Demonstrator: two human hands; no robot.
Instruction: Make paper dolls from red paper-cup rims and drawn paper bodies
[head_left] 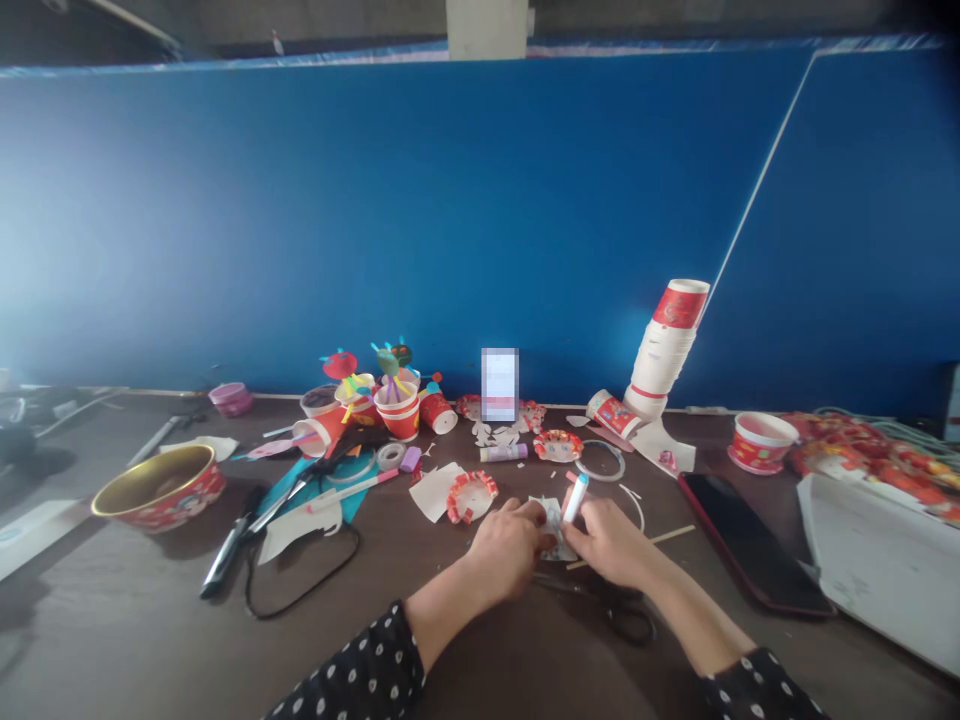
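My right hand (604,538) is closed around a white marker (576,498) with a blue end pointing up. Its tip is hidden behind my fingers, over a small pale paper piece (553,520) with bluish drawn marks. From the other side, the bent fingers of my left hand (510,545) hold that paper down on the table. Just below my hands lie scissors with black handles (631,615), partly covered. A thin wooden stick (675,534) pokes out beside my right wrist. Close by on the left rests a paper-cup base with a folded red rim (471,497).
Paper cups with creature heads (396,410) stand at the back left, near a red-and-gold bowl (161,488). A tall leaning cup stack (664,350) is at the back right. A phone (750,540) and white sheets (885,560) lie right; a glue stick (504,453) lies ahead.
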